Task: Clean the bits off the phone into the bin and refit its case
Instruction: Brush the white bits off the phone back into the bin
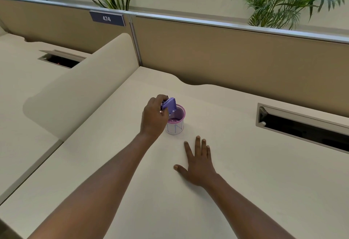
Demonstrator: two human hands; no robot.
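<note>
Cream laminate runs across the whole view, and at far left a neighbouring desk carries an open cable hatch (62,59) behind a rounded cream divider (85,87). Above it, a dark blue plate reading 474 (107,18) is fixed to the tan partition (226,53). Moving right, my left hand (154,118) is closed around a purple phone (170,105), pinching it at its upper edge so it hangs tilted, its lower end dipping over the mouth of the bin (176,120). I cannot tell whether the phone is wearing its case. The bin is a small pink mesh cup with a white paper band marked in blue, standing upright on the surface (264,172), touching the heel of that hand in this view. Small pale specks lie in its bottom. Further right and nearer me, my right hand (198,165) lies flat on the surface, palm down, fingers spread, gripping nothing. At far right a second cable hatch (302,125) stands open.
</note>
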